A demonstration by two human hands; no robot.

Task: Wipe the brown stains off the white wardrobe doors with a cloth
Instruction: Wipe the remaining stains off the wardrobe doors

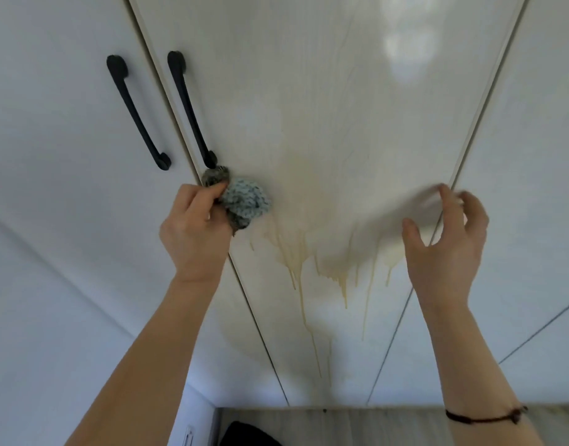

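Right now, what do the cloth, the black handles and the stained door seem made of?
Cloth: coarse knitted or looped textile, grey-blue, ribbed texture showing. Black handles: matt finish, perhaps painted metal or plastic; unclear. Stained door: white laminate-like panel, faint grain lines, glossy enough to reflect light.

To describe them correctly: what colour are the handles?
The handles are black, clearest in the head view.
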